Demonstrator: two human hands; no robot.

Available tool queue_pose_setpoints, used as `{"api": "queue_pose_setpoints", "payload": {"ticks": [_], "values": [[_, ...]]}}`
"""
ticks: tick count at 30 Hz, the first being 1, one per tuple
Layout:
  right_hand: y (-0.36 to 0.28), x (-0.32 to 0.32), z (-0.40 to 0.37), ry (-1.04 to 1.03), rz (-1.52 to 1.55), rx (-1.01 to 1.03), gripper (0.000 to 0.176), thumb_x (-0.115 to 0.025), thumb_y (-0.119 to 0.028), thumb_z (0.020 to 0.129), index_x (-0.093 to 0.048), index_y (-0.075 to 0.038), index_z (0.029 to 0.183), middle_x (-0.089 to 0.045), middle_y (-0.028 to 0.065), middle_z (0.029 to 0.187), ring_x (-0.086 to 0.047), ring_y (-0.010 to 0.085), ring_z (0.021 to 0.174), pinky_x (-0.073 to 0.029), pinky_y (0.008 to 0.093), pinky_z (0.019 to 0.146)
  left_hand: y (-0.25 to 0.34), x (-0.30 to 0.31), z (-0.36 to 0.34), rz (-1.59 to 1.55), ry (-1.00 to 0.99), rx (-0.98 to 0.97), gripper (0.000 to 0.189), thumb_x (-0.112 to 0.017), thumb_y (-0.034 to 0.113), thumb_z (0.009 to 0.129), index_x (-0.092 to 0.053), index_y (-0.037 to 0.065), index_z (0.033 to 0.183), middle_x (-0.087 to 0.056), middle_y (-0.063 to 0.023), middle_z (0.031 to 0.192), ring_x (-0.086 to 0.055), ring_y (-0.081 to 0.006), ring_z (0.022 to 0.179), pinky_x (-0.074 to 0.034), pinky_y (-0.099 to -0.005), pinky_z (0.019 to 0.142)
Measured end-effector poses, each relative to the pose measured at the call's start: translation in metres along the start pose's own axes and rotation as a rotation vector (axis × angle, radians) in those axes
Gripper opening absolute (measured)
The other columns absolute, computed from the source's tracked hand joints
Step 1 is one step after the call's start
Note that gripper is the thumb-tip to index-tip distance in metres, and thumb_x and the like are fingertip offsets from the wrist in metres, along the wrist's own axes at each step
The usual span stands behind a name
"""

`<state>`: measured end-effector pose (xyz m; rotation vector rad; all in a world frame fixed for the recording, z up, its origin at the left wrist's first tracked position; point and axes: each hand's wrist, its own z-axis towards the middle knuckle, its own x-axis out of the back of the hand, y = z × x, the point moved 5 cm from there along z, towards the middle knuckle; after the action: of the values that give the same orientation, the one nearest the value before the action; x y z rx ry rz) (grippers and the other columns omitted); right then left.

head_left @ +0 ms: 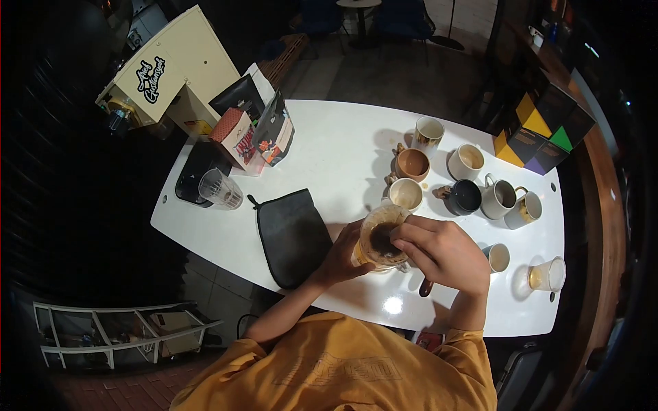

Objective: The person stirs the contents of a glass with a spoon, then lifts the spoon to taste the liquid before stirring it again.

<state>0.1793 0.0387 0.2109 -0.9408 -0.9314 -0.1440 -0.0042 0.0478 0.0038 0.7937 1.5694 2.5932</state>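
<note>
A paper filter point(373, 220) with dark wet coffee inside sits in a cone-shaped dripper near the front edge of the white table. My left hand point(343, 255) is wrapped round the left side of the dripper. Over the filter's right rim, my right hand point(442, 252) has its fingers pinched together at the coffee; what they hold, if anything, is hidden. Part of a vessel shows below the dripper. A dark reddish-brown handle point(426, 288) sticks out under my right hand. Just behind the filter stands a cream cup point(405, 194).
Several mugs, among them a brown one point(412, 164) and a black one point(464, 197), stand behind and right. A glass point(548, 275) is at far right. Left are a black pouch point(293, 236), a clear cup point(221, 190), coffee bags point(274, 130) and a cream grinder point(171, 68).
</note>
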Motion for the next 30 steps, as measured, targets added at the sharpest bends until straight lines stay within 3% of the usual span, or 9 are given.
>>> {"api": "queue_pose_setpoints", "payload": {"ticks": [10,30], "values": [[0.0019,0.0027,-0.0011,0.022,0.008,0.020,0.013,-0.058,-0.014,0.096,-0.063,-0.003,0.101,-0.066,0.0151,0.091,-0.066,0.0392,0.077,-0.052,0.0469,0.067,-0.0017,-0.0019,0.0005,-0.065,-0.010,0.051,0.091,-0.067,0.066,0.085,-0.042,0.003,0.147,-0.042,-0.0207,0.150,-0.039,-0.0385,0.141,-0.030,-0.0502,0.118],[0.0047,0.0029,-0.0008,0.043,-0.030,-0.031,0.012,-0.058,-0.014,0.097,-0.063,-0.003,0.100,-0.067,0.0146,0.091,-0.066,0.0384,0.077,-0.052,0.0467,0.067,-0.0041,-0.0014,-0.0009,-0.031,-0.014,0.050,0.089,-0.070,0.061,0.085,-0.041,0.005,0.148,-0.042,-0.0192,0.151,-0.039,-0.0376,0.141,-0.031,-0.0499,0.117]]}}
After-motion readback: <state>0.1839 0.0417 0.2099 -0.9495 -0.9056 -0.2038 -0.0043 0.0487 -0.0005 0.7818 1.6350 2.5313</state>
